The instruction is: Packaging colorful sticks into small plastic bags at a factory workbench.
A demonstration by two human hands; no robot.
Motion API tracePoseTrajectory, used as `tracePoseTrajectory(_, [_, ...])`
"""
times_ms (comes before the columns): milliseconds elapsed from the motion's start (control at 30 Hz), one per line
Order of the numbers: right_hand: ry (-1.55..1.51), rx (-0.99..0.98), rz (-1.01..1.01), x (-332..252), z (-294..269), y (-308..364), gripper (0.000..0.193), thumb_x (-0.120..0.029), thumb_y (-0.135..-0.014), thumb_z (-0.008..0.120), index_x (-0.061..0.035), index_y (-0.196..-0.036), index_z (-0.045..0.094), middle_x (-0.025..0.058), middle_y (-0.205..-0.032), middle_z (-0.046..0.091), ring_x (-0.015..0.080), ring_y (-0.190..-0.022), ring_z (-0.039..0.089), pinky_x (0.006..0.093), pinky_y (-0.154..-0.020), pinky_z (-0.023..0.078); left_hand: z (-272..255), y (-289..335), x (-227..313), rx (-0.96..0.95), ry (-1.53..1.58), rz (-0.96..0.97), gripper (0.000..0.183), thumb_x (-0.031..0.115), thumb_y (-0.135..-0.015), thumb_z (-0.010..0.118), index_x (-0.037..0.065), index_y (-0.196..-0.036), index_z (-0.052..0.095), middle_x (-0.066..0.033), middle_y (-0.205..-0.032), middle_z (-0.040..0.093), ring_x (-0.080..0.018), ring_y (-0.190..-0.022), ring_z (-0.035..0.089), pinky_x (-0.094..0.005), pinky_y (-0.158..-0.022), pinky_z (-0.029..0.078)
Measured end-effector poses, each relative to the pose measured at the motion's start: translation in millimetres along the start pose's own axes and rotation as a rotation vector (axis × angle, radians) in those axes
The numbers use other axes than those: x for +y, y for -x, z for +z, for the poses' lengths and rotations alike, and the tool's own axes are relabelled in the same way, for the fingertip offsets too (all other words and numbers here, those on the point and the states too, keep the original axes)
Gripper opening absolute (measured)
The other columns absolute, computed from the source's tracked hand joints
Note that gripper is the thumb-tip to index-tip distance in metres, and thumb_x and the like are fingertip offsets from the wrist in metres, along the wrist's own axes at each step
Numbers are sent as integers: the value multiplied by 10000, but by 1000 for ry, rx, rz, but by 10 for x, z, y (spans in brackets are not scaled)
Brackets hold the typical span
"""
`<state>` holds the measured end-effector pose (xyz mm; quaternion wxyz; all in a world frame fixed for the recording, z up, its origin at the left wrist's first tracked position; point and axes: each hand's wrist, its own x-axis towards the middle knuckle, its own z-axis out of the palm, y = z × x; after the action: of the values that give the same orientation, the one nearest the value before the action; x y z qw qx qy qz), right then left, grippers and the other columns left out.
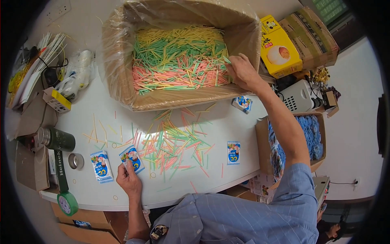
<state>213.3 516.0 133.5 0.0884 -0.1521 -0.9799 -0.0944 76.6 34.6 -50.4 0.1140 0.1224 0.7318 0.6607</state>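
Your left hand [129, 179] grips a small, flat blue-and-white packet [134, 157] by its lower edge, thumb on top, just above the white table [211, 175]. A second blue-and-white packet [101, 166] lies just beside it, to the left. Your right hand [243, 72] reaches over the right wall of a large brown cardboard box lined with clear plastic [178, 105], fingers bent at the thin yellow, green and pink sticks [178, 59] heaped inside; you cannot tell from here whether it has closed on any. A loose pile of the same pastel sticks [174, 142] spreads over the table, between the left hand's packet and another blue-and-white packet [233, 153] farther right. A dark green cylindrical bottle [61, 139] lies tilted at the far left.
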Motion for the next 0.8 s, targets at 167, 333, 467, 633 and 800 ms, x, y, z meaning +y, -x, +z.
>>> tracePoseTrajectory(167, [-359, -8, 261, -160, -237, -71, 232, -235, -1023, 492, -9, -1066, 527, 203, -884, 618, 385, -888, 612, 472, -890, 466, 10, -2, 20, 20, 20, 62, 198, 134, -1000, 594, -54, -1020, 650, -35, -830, 673, -19, -695, 556, -177, -614, 473])
tracePoseTrajectory(333, [-785, 85, 276, -192, -350, -3, 326, -327, -1049, 467, -14, -990, 538, 119, -828, 643, 238, -828, 658, 387, -757, 516, 7, -13, 47, -1, 80, 47, 190, 138, -1002, 593, -43, -1000, 650, -33, -842, 672, -25, -714, 569, -178, -635, 479])
tracePoseTrajectory(467, [-1405, -70, 398, -593, -617, 93, 365, -367, -1052, 458, -38, -919, 541, 74, -829, 654, 186, -787, 691, 294, -684, 550, -25, 9, 320, 83, 179, 68, 176, 132, -1004, 588, -32, -971, 641, -31, -853, 673, -32, -736, 582, -183, -666, 486])
tracePoseTrajectory(633, [-1745, -622, 342, -1437, -670, 731, 333, -340, -1017, 525, -34, -898, 576, 98, -847, 662, 233, -747, 715, 319, -675, 586, 422, 52, 1228, -81, 558, 141, 121, 97, -991, 591, -18, -965, 619, -22, -880, 660, -45, -762, 586, -194, -686, 490])
tracePoseTrajectory(800, [-2174, -905, 235, -2257, 113, 1207, 338, -309, -1000, 542, 18, -1017, 627, 138, -865, 681, 264, -789, 713, 405, -708, 606, 1026, 86, 1362, -719, 439, -84, 126, 111, -981, 611, -13, -981, 632, -14, -846, 670, -28, -722, 591, -197, -588, 468])
